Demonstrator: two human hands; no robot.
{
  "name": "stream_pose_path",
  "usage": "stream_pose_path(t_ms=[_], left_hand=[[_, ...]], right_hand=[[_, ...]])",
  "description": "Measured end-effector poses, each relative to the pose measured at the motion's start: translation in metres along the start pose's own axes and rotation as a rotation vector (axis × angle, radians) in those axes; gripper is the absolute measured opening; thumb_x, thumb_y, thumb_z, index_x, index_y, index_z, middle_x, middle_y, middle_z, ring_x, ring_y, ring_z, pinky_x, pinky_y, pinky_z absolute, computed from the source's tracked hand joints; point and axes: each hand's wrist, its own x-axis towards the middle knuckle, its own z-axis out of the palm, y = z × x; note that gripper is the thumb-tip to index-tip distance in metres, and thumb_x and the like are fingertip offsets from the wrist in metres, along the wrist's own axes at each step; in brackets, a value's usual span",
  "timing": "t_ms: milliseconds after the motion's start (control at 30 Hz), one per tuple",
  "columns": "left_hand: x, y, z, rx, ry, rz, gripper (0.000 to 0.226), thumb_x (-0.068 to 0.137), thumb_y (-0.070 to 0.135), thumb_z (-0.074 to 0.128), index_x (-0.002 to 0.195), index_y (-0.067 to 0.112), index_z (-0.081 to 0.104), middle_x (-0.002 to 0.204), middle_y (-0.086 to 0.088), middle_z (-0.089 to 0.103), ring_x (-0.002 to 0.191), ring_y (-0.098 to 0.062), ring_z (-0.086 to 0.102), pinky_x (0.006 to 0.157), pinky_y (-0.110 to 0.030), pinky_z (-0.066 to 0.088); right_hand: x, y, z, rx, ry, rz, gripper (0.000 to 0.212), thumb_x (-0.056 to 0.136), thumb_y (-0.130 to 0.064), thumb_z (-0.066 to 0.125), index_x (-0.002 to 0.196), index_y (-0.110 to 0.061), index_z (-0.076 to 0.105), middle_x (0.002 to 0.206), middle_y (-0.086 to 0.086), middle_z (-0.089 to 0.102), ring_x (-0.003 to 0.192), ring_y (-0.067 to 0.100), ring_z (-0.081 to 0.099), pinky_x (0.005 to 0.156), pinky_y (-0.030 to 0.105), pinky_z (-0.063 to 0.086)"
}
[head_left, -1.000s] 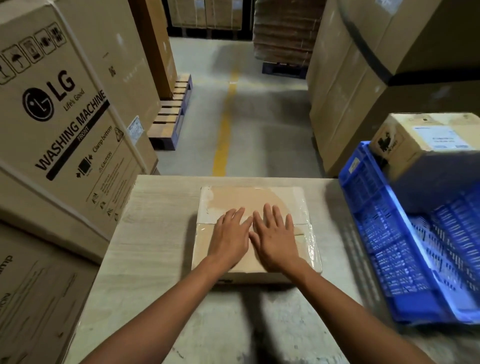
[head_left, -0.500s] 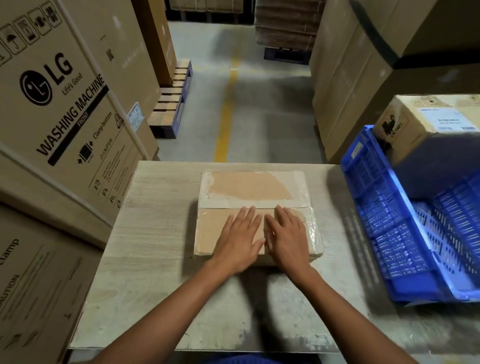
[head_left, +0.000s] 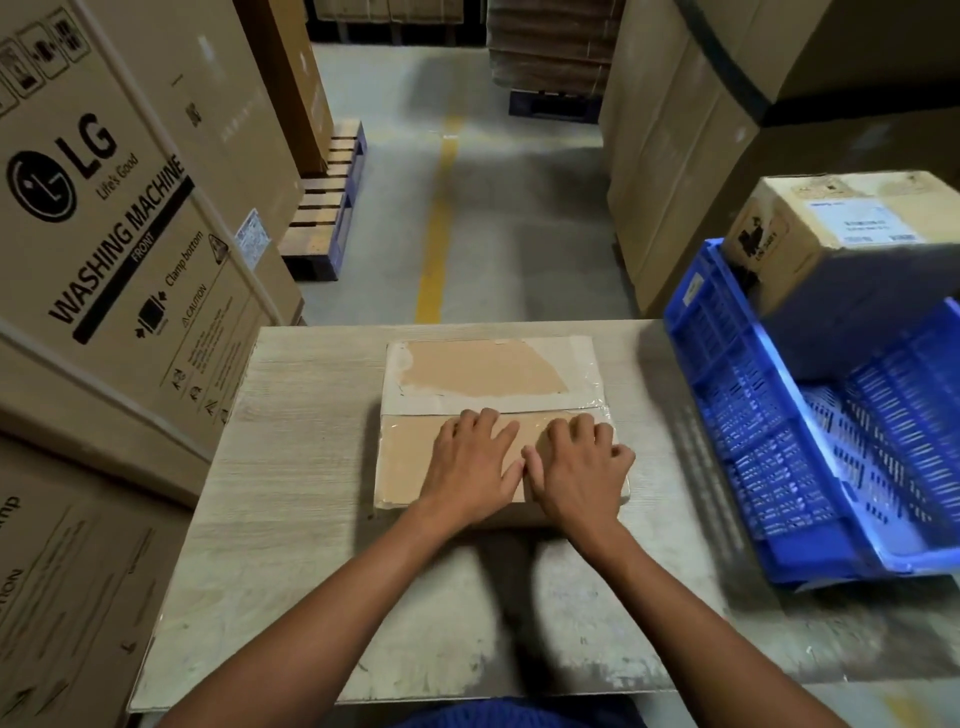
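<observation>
Carton (head_left: 483, 371) centred on table (head_left: 291, 467), margins bare; blue crate (head_left: 727, 415) right.

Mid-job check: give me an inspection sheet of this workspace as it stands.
Surface: pale table, scuffed near the front edge.
Job's things: flat cardboard box lying mid-table, with shiny tape along the seam and edges; the far flap's top layer looks torn away.
Clutter: blue crate tilted at the table's right, with a labelled carton at its far end.
Grips: left hand rests on the near flap, fingertips at the seam. Right hand is beside it with fingers curled; whether it pinches tape cannot be told.
Cables: nothing seen.
Surroundings: washing machine cartons at left, pallet, yellow floor line, tall cartons at right.
</observation>
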Motion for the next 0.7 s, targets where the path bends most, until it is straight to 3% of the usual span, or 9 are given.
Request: stream_pose_path(t_ms=[67,100,200,267,333,433,533,600,700], left_hand=[[0.015,0.000,-0.003,-0.047,0.046,0.013,0.042,0.087,0.043,0.045,0.115,0.017,0.062,0.121,-0.010,0.051,0.113,-0.032,0.048,0.099,-0.042,0.039],[0.022,0.001,-0.003,-0.091,0.053,0.011,0.036,0.087,0.038,0.050,0.110,0.014,0.060,0.126,-0.013,0.049,0.119,-0.034,0.046,0.103,-0.042,0.037],[0.034,0.007,0.005,-0.148,-0.035,-0.039,0.048,0.094,0.040,0.044,0.132,0.012,0.046,0.160,-0.017,0.024,0.150,-0.034,0.016,0.123,-0.045,0.015],[0.037,0.007,0.010,-0.075,-0.084,-0.053,0.064,0.098,0.049,0.034,0.154,0.019,0.026,0.167,-0.011,0.008,0.153,-0.029,0.006,0.124,-0.044,0.006],[0.040,0.004,0.009,-0.019,-0.093,-0.033,0.068,0.099,0.054,0.028,0.159,0.025,0.015,0.167,-0.009,0.006,0.152,-0.030,0.009,0.122,-0.046,0.009],[0.046,-0.004,0.005,0.032,-0.090,0.002,0.068,0.098,0.058,0.027,0.158,0.029,0.017,0.165,-0.007,0.014,0.148,-0.028,0.016,0.119,-0.046,0.016],[0.042,-0.013,0.003,-0.036,-0.072,0.033,0.064,0.099,0.058,0.035,0.156,0.030,0.024,0.165,-0.003,0.016,0.149,-0.024,0.014,0.121,-0.044,0.013],[0.033,-0.019,0.004,-0.086,-0.047,-0.010,0.061,0.101,0.055,0.036,0.156,0.030,0.027,0.166,-0.001,0.014,0.152,-0.023,0.008,0.124,-0.044,0.006],[0.017,-0.033,0.004,-0.154,0.093,-0.313,0.060,0.101,0.050,0.042,0.154,0.025,0.031,0.166,-0.006,0.013,0.154,-0.027,0.000,0.123,-0.049,-0.001]], right_hand=[[0.019,0.006,-0.006,-0.036,-0.048,-0.013,0.039,0.091,-0.055,0.049,0.102,-0.019,0.060,0.104,0.006,0.055,0.094,0.029,0.050,0.075,0.042,0.036],[0.028,0.009,-0.006,-0.038,-0.072,-0.022,0.038,0.093,-0.054,0.047,0.105,-0.020,0.058,0.106,0.006,0.054,0.097,0.028,0.049,0.076,0.042,0.037],[0.040,0.013,-0.001,0.045,-0.082,-0.107,0.039,0.098,-0.047,0.036,0.118,-0.020,0.055,0.131,0.011,0.050,0.123,0.034,0.047,0.093,0.049,0.040],[0.040,0.015,0.005,0.104,-0.180,-0.179,0.052,0.103,-0.042,0.027,0.147,-0.019,0.040,0.163,0.014,0.024,0.152,0.035,0.017,0.119,0.054,0.024],[0.041,0.018,0.010,0.109,-0.276,-0.197,0.059,0.106,-0.041,0.020,0.160,-0.019,0.018,0.170,0.010,0.003,0.156,0.029,-0.002,0.125,0.051,0.006],[0.049,0.022,0.004,0.078,-0.233,-0.227,0.058,0.104,-0.046,0.022,0.156,-0.021,0.029,0.166,0.008,0.020,0.153,0.030,0.017,0.119,0.049,0.018],[0.053,0.023,-0.005,0.080,-0.081,-0.243,0.045,0.098,-0.054,0.034,0.127,-0.024,0.051,0.135,0.004,0.047,0.122,0.026,0.044,0.096,0.042,0.037],[0.049,0.021,-0.010,0.137,-0.021,-0.158,0.040,0.094,-0.056,0.043,0.118,-0.025,0.053,0.128,0.004,0.046,0.116,0.026,0.044,0.093,0.042,0.040],[0.047,0.023,-0.009,0.270,-0.080,0.048,0.055,0.092,-0.058,0.052,0.134,-0.023,0.046,0.150,0.013,0.034,0.136,0.034,0.034,0.103,0.050,0.040]])
